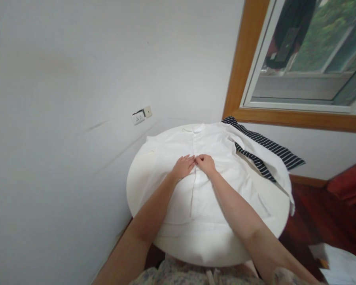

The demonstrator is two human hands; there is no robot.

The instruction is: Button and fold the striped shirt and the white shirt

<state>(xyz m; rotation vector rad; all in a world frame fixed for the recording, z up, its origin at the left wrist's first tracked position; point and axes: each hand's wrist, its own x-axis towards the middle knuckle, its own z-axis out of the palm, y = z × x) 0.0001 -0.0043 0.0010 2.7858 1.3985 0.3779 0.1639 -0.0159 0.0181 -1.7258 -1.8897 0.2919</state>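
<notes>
A white long-sleeved shirt [178, 198] lies front up on a round white table [225, 253], its collar toward the wall. My left hand [184, 167] rests on the shirt with fingers stretched out, their tips by the front placket. Close beside it, my right hand [206, 164] has its fingers curled and pinched on the placket's edge. Any button between the fingertips is too small to make out. The shirt's right-hand sleeve stretches over the table's edge and hangs down a little.
Black-and-white striped cloth [267, 144] lies under the sleeve, sticking out past the table. The white wall with a socket [139, 118] stands close behind and left. A wood-framed window [296, 114] is at the right. White material [344, 263] lies low at the right.
</notes>
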